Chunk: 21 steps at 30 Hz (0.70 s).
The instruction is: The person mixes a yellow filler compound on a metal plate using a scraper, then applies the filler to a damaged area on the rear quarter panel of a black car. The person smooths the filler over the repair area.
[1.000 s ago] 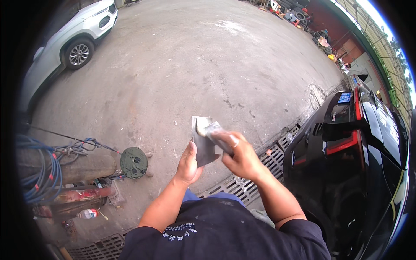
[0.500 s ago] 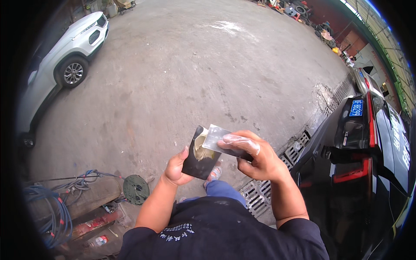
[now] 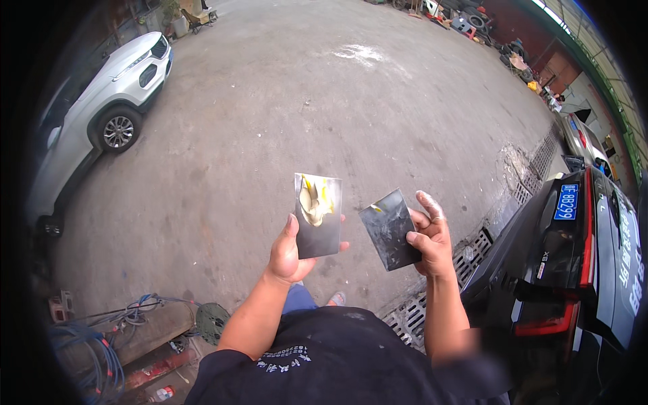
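Left plate [image 3: 317,241] in our left hand [image 3: 286,255], paste [image 3: 313,206] on far half; right plate [image 3: 391,236] in our right hand [image 3: 434,244]. SUV [image 3: 111,84] far left, hoses [image 3: 81,332] near left, car [image 3: 540,270] near right.

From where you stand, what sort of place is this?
Probably a vehicle repair yard: a white car and a black car stand on either side, tyres lie piled at the far right, and the left hand holds a flat plate bearing pale, yellow-streaked paste.
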Each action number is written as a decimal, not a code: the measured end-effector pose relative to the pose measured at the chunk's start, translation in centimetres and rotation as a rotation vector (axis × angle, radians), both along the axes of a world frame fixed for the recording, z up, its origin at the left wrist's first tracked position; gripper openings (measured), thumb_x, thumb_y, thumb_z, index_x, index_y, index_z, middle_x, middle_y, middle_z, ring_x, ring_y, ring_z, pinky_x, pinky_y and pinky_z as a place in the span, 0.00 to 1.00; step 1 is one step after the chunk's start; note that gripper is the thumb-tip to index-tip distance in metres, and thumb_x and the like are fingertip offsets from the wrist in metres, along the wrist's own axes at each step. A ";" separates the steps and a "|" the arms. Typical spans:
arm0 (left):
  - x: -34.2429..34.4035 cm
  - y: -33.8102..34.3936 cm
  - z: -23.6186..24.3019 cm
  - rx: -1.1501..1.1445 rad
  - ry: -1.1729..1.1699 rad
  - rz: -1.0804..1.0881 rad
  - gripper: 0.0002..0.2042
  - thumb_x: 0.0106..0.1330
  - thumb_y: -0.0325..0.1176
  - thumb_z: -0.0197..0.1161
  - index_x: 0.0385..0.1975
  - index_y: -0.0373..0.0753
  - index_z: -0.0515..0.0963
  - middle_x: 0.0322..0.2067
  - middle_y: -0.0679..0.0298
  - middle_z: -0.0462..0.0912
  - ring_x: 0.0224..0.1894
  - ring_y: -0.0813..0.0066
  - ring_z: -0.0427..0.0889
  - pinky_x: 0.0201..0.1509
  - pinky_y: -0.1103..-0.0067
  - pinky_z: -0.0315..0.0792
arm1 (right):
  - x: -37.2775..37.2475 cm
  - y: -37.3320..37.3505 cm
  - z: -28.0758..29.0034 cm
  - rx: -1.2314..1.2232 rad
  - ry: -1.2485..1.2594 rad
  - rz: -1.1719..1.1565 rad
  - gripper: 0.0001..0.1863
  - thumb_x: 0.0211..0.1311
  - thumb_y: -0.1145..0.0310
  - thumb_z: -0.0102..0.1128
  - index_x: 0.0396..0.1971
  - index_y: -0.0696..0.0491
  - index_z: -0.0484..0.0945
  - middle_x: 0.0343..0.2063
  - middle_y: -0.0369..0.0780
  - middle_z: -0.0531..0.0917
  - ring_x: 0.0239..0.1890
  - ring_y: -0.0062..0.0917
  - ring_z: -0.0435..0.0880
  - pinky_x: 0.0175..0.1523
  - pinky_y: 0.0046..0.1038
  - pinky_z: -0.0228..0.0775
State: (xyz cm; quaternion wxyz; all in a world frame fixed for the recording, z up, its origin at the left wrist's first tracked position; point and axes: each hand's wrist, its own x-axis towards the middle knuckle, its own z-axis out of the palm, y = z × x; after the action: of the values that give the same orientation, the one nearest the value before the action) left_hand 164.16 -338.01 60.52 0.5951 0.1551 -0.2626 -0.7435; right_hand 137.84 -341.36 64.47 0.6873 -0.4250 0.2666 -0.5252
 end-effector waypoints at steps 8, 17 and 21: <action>-0.4 -11.4 -3.0 -0.325 -0.320 0.102 0.37 0.72 0.61 0.42 0.69 0.34 0.55 0.61 0.54 0.69 0.61 0.65 0.71 0.65 0.69 0.66 | 7.8 -8.0 -1.3 0.309 0.065 0.017 0.45 0.51 0.85 0.60 0.70 0.54 0.52 0.54 0.48 0.77 0.54 0.31 0.79 0.55 0.31 0.75; 8.6 -24.3 -1.4 -0.164 -0.327 -0.400 0.27 0.75 0.47 0.49 0.66 0.36 0.63 0.58 0.53 0.73 0.55 0.62 0.78 0.49 0.68 0.79 | 9.3 -19.0 4.2 -0.229 0.027 -0.170 0.39 0.53 0.85 0.62 0.67 0.55 0.59 0.54 0.51 0.78 0.56 0.35 0.79 0.60 0.36 0.72; 10.3 -27.1 -1.5 0.040 0.205 -0.774 0.29 0.72 0.50 0.50 0.67 0.38 0.59 0.59 0.47 0.71 0.52 0.42 0.78 0.41 0.52 0.81 | 11.0 -20.8 6.2 -0.737 0.522 -0.033 0.38 0.46 0.89 0.54 0.63 0.54 0.67 0.52 0.47 0.81 0.58 0.37 0.77 0.66 0.40 0.63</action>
State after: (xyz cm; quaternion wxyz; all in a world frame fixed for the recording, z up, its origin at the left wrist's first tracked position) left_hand 174.51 -365.07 59.01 0.2912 -0.0187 -0.2263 -0.9293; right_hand 148.85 -362.18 70.65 0.3913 -0.7553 0.2330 -0.4712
